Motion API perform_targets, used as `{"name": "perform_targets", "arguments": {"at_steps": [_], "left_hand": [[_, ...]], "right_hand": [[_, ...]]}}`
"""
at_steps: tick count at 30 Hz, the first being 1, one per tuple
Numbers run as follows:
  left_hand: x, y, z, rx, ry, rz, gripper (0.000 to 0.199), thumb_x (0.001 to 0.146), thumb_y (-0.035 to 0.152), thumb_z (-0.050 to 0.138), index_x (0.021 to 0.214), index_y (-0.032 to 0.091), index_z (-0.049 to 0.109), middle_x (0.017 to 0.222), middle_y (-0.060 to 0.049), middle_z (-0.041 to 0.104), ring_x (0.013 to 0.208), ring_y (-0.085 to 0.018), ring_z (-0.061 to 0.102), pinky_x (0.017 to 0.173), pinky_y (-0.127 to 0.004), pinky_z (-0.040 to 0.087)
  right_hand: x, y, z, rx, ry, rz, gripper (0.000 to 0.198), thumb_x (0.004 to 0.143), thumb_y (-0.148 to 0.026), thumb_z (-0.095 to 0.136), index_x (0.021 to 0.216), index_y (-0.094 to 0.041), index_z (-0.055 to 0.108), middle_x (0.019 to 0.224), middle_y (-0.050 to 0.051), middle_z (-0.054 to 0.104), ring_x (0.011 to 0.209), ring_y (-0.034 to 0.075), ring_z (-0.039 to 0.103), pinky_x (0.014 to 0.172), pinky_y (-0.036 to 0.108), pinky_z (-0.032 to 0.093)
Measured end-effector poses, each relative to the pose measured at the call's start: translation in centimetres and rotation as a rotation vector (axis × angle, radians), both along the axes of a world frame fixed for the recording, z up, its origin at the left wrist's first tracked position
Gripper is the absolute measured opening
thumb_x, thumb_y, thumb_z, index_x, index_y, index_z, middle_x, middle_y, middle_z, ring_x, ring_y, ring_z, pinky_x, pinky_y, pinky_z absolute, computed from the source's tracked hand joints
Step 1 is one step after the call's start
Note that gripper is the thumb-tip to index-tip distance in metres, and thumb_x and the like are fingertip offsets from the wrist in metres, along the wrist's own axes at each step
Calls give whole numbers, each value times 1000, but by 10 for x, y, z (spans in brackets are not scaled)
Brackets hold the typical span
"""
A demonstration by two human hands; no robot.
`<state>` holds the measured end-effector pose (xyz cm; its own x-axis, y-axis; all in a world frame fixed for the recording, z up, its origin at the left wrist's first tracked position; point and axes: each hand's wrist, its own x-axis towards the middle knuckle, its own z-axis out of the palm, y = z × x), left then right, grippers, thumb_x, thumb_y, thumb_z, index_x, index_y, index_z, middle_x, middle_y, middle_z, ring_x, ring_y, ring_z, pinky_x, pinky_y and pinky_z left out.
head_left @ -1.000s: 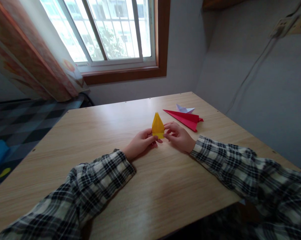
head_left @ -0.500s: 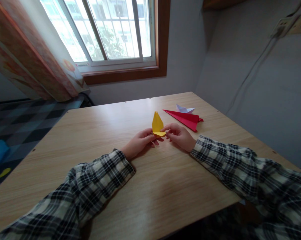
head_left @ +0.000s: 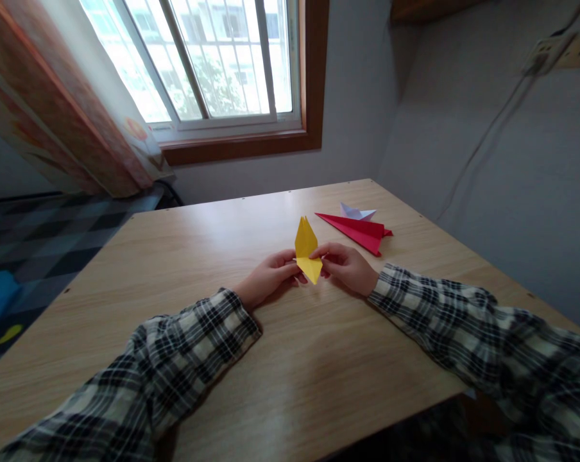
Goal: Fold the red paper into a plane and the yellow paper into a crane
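Observation:
Between my hands is a folded piece of yellow paper (head_left: pixel 306 240), held a little above the table. Its upper part stands up with a split tip, and a pointed lower flap tilts down toward me. My left hand (head_left: pixel 273 273) pinches its left edge near the middle crease. On the other side, my right hand (head_left: pixel 350 265) grips the right edge, its index finger lying over the crease. Some fingertips of both hands are hidden behind the paper.
Beyond my right hand, a red paper plane (head_left: pixel 355 230) lies on the wooden table (head_left: pixel 213 231), with a white paper boat (head_left: pixel 358 212) just behind it. A window (head_left: pixel 222 58) and a curtain (head_left: pixel 102 115) are past the far edge. A cable (head_left: pixel 482 141) runs down the right wall.
The lower flap of the yellow paper has swung down and now shows its face toward me; it was nearly level before. Both hands keep their hold, almost in place.

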<state>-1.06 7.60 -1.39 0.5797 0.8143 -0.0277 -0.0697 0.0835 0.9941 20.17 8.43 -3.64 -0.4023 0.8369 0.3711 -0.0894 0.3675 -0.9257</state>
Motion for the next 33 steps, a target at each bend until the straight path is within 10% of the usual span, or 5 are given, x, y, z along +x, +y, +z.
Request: {"name": "perform_targets", "arguments": {"at_steps": [21, 33], "left_hand": [[2, 3, 2, -40, -5, -8, 36, 92, 35, 48, 111, 11, 66, 106, -15, 71, 88, -19, 64, 72, -29, 50], [7, -4, 2, -35, 4, 85, 35, 84, 42, 70, 103, 12, 68, 99, -10, 69, 86, -18, 62, 76, -30, 47]], "right_hand": [[0, -2, 4, 7, -25, -6, 13, 85, -25, 62, 93, -18, 70, 84, 3, 68, 68, 13, 63, 66, 31, 59], [0, -5, 6, 51, -71, -19, 14, 86, -22, 58, 93, -18, 69, 83, 2, 66, 68, 12, 63, 65, 29, 57]]}}
